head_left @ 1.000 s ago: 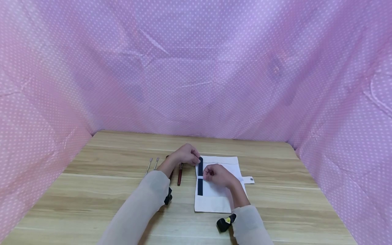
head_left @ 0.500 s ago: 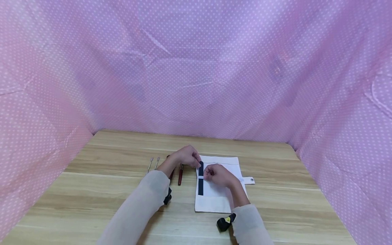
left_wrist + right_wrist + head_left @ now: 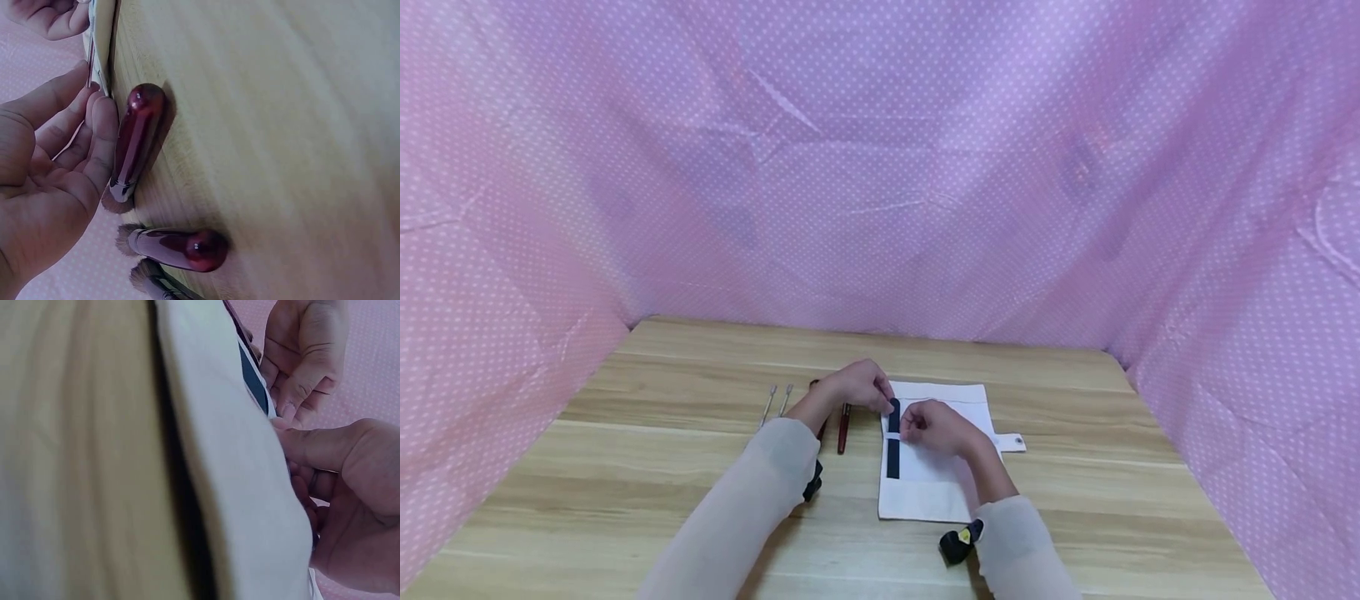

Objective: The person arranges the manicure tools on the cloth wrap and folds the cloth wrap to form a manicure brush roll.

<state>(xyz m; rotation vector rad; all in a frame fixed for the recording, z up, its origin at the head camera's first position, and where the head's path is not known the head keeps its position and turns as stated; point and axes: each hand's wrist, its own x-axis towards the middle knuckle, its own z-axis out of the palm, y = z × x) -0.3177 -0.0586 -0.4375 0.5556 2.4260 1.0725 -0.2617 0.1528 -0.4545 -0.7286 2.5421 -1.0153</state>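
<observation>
Left grip (image 3: pixel 863 386) pinches the strip (image 3: pixel 893 458) near its far end; right grip (image 3: pixel 943 428) pinches the band (image 3: pixel 892 436) over it on the pouch (image 3: pixel 921 500). The strip looks light and stiff, best held by its edges.

Soft, even light fills the head view, with the curtain (image 3: pixel 880 208) palest toward the upper left and faint shadows on the table (image 3: pixel 625 500). Both wrist views look dimmer; small glints mark the brush handles (image 3: pixel 136 140), and the near white cloth (image 3: pixel 237 487) blurs beside a dark shadow.
</observation>
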